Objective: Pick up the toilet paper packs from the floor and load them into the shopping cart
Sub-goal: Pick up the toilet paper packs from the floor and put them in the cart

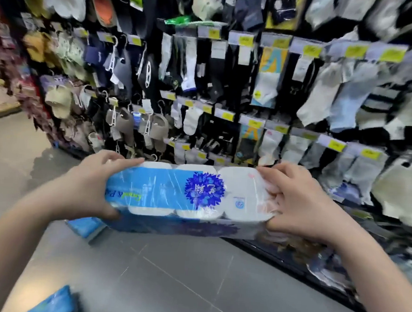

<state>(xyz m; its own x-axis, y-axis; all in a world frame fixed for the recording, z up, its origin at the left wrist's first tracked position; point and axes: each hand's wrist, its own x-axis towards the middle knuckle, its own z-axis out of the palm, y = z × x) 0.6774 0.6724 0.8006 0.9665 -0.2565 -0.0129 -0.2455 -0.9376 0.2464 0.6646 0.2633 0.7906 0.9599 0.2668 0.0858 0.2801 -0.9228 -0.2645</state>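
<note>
Left hand [91, 185] and right hand [298, 205] grip opposite ends of the toilet paper pack [188, 198] held between them

Head view (wide-angle) looks forward and down at nearby sock rack [228, 89].

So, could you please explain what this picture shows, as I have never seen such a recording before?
No machine here: a person wears a wide-angle camera on the head, so this single picture looks forward and down at their own bare hands. The left hand and the right hand each grip one end of a toilet paper pack in blue and clear wrap, held above the grey floor. A second pack lies on the floor just below the left hand, and what looks like a third pack shows at the bottom left corner. Behind hangs a shop rack of socks. The shopping cart is not in view.
</note>
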